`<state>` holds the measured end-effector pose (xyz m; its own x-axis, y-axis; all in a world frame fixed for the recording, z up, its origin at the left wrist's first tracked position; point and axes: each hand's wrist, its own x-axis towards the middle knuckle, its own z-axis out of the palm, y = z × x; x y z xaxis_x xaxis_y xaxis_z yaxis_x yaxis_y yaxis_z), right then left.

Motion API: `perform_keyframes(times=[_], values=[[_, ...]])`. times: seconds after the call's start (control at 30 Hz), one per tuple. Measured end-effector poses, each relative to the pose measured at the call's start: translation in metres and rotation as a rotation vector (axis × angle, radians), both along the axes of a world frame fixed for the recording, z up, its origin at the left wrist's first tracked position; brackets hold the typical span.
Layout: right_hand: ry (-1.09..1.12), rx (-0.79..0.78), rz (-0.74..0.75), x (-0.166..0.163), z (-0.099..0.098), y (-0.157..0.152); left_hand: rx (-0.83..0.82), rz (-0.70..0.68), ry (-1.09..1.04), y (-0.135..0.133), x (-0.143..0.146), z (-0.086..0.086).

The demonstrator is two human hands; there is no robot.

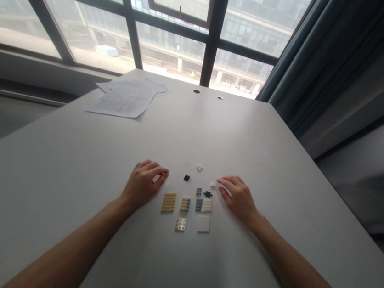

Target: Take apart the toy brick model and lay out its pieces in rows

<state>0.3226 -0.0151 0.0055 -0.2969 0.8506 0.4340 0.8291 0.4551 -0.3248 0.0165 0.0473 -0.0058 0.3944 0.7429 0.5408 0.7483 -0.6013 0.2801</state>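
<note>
Building-brick pieces lie between my two hands on the white table. My left hand (144, 180) rests left of them, fingers loosely curved and thumb close to the fingertips, with nothing seen in it. Nearest to it is a tan plate (169, 202). My right hand (238, 195) lies at the right, thumb and fingers apart, its fingertips close beside a small pale piece (212, 184). Between the hands are a black piece (186, 177), a white piece (199, 168), a black piece with pins (208, 194) and a small grey piece (199, 191).
Closer to me lie a tan-and-grey group (185, 204), a grey plate (199, 205), a white studded plate (207, 205), a pale studded piece (180, 224) and a smooth white tile (204, 224). Papers (124, 97) rest at the far left. Windows and a curtain (302, 59) stand beyond.
</note>
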Motion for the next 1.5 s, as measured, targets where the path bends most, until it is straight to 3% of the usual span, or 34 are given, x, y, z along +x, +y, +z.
perform_keyframes(times=[0.13,0.3,0.4,0.73,1.07,1.5], values=[[0.027,-0.061,-0.066,-0.017,0.006,0.034,-0.006,0.002,0.003,-0.001,0.0,0.002],[-0.112,-0.097,0.191,-0.036,0.003,0.075,-0.017,-0.005,-0.01,-0.003,0.0,0.004],[-0.151,-0.109,0.217,-0.031,-0.002,0.084,-0.028,-0.013,-0.012,-0.002,0.0,0.003],[-0.047,-0.067,0.037,0.02,-0.009,0.035,-0.035,-0.028,-0.022,-0.002,0.001,0.001],[-0.034,-0.148,-0.017,0.009,-0.001,-0.008,-0.007,-0.03,-0.006,-0.001,0.001,0.0],[0.027,-0.144,-0.025,0.0,-0.007,-0.009,0.004,-0.041,0.004,-0.001,0.0,-0.001]])
